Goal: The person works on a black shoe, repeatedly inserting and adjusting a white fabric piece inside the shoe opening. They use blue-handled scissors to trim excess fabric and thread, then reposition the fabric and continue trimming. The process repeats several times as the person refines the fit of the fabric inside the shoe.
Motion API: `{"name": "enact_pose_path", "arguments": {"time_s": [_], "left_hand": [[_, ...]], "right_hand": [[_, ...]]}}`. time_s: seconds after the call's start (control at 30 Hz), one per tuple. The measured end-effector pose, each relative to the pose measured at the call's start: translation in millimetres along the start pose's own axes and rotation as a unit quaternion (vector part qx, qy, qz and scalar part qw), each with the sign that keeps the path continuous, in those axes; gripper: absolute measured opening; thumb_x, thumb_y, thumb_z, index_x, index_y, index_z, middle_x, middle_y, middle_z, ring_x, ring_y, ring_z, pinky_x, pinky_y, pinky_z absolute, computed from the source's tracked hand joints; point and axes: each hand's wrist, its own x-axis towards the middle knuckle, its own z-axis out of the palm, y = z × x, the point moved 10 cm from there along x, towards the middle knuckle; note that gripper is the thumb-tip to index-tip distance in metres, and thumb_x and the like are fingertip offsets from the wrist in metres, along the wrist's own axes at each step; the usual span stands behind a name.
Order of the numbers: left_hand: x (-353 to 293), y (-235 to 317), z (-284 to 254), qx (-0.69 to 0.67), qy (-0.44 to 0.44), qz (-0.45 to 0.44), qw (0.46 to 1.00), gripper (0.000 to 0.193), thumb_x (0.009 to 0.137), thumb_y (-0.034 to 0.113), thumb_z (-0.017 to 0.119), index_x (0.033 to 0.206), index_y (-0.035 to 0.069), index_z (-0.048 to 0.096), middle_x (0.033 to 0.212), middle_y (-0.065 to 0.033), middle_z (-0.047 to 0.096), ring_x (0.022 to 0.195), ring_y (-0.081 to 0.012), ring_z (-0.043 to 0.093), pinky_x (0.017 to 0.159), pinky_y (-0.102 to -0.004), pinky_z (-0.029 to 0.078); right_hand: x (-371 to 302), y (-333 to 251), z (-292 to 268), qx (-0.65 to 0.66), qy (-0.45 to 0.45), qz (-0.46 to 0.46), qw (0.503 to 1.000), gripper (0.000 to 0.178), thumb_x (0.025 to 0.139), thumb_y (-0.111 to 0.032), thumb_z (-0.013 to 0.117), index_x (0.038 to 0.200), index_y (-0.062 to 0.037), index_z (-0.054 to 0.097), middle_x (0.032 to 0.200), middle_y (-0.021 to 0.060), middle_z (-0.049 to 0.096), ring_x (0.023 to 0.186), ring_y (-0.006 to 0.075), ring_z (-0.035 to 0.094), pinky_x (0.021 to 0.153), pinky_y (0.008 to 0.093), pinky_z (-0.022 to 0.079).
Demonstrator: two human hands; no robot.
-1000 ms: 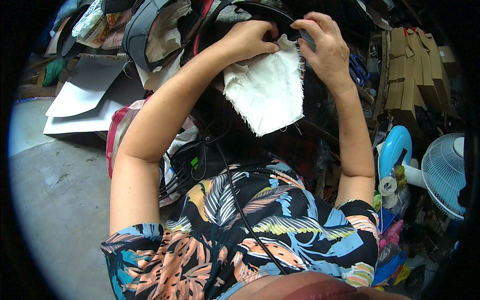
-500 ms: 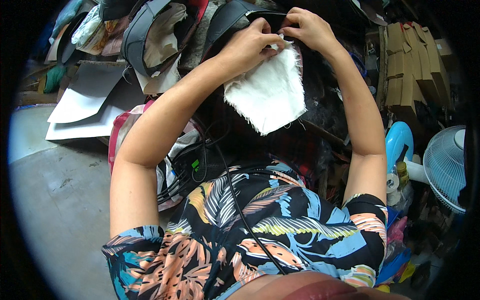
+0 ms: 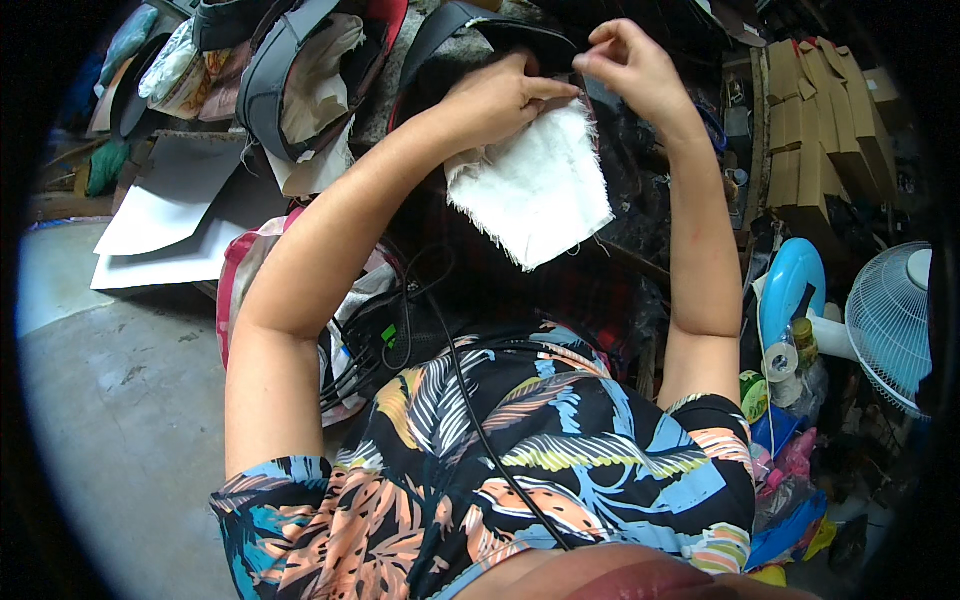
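Observation:
My left hand (image 3: 505,103) grips the upper edge of a white cloth (image 3: 538,200) with frayed sides, its index finger stretched along the top. The cloth hangs from a black curved piece (image 3: 445,40), which looks like a shoe upper, arching above and behind that hand. Where the left thumb presses is hidden. Just right of the cloth, my right hand (image 3: 640,75) is raised, apart from it. Its fingers are loosely bent, with a gap between the thumb and index tips and nothing visible in them.
Another black curved piece with cloth lining (image 3: 275,85) lies to the left. White sheets (image 3: 175,205) stick out below it. Tan cardboard boxes (image 3: 810,130) stack at the right, above a blue and white fan (image 3: 885,320). A black cable (image 3: 465,390) runs down my front.
My right hand has come off the cloth's top corner, moving slightly right with its fingers loosening. My left index finger has straightened along the cloth's edge. The cloth stays almost in place.

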Motion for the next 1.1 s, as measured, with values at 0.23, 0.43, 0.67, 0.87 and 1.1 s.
{"name": "enact_pose_path", "arguments": {"time_s": [0.23, 0.43, 0.67, 0.87, 1.1], "left_hand": [[17, -17, -10, -0.097, -0.022, -0.029, 0.995, 0.047, 0.076, 0.016, 0.076, 0.118, 0.006, 0.057, 0.107, -0.0146, 0.066, 0.102, -0.0299, 0.065, 0.091, -0.0376, 0.051], [37, -15, -12, -0.02, -0.054, -0.035, 0.998, 0.061, 0.071, 0.024, 0.083, 0.12, 0.002, 0.055, 0.101, -0.019, 0.067, 0.094, -0.0332, 0.067, 0.085, -0.0388, 0.052], [35, -22, -4, -0.095, -0.056, -0.044, 0.993, 0.064, 0.071, 0.024, 0.085, 0.123, 0.001, 0.055, 0.097, -0.0167, 0.067, 0.091, -0.0269, 0.066, 0.081, -0.0343, 0.052], [25, -36, -2, -0.19, 0.0, -0.055, 0.98, 0.052, 0.074, 0.026, 0.082, 0.116, 0.002, 0.063, 0.098, -0.0168, 0.07, 0.088, -0.0283, 0.068, 0.081, -0.0358, 0.053], [24, -29, -5, -0.104, 0.02, -0.067, 0.992, 0.029, 0.085, 0.025, 0.069, 0.103, 0.003, 0.07, 0.093, -0.0173, 0.072, 0.088, -0.0307, 0.07, 0.079, -0.0391, 0.054]], "right_hand": [[-20, -17, 16, -0.056, 0.1, -0.003, 0.993, 0.032, 0.076, -0.027, 0.083, 0.089, -0.0083, 0.06, 0.082, 0.0101, 0.065, 0.071, 0.022, 0.065, 0.065, 0.0337, 0.053], [-41, -36, 11, -0.182, 0.098, -0.045, 0.977, 0.034, 0.076, -0.044, 0.08, 0.084, -0.0109, 0.073, 0.097, 0.0061, 0.068, 0.086, 0.0209, 0.067, 0.072, 0.0357, 0.054], [-39, -23, 21, -0.177, 0.104, -0.037, 0.978, 0.026, 0.076, -0.037, 0.079, 0.085, -0.0124, 0.078, 0.101, 0.0041, 0.067, 0.099, 0.0233, 0.063, 0.082, 0.0378, 0.053], [-42, -27, 12, -0.198, 0.142, -0.042, 0.969, 0.018, 0.075, -0.029, 0.076, 0.074, -0.0112, 0.075, 0.096, 0.0019, 0.067, 0.092, 0.0235, 0.064, 0.082, 0.0394, 0.05], [-44, -30, 14, -0.216, 0.152, -0.045, 0.963, 0.014, 0.072, -0.026, 0.076, 0.073, -0.0124, 0.075, 0.092, 0.001, 0.068, 0.09, 0.0218, 0.063, 0.082, 0.0424, 0.044]]}}
